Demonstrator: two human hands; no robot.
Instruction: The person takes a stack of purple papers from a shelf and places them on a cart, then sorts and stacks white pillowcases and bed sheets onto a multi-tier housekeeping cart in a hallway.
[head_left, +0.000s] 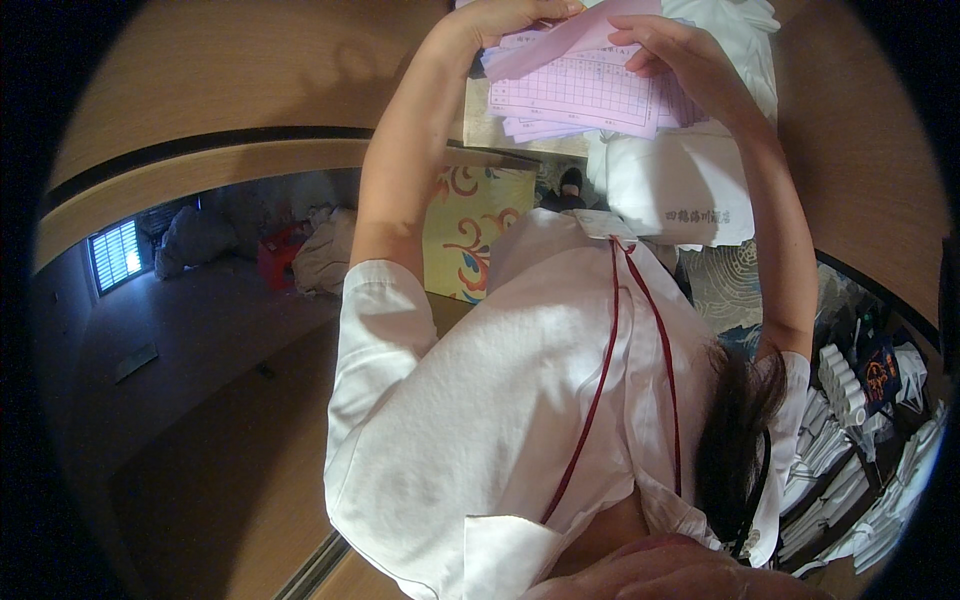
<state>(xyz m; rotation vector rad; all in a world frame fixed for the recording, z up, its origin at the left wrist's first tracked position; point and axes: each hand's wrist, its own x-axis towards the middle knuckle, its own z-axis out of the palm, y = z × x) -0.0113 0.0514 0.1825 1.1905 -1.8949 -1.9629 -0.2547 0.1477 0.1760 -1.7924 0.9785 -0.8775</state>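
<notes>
Pink printed forms (574, 94) with grid tables lie in a loose, fanned stack at the top of the view. My left hand (517, 16) grips the stack's upper left part, with its thumb on a top sheet (559, 45) folded back across the forms. Something small and yellow shows by that thumb, too hidden to name. Over the stack's right side is my right hand (667, 56), fingers apart. Its fingertips are at the folded sheet's edge, and no firm grip shows. Beneath the forms is a pale board or surface (480, 116).
Folded white cloth (675, 180) bearing writing hangs below the forms, with more white cloth (739, 45) behind. At lower right are stacked white linens (825, 480) and white rolls (840, 382). A yellow patterned panel (480, 232) and a red plastic item (281, 255) show at left.
</notes>
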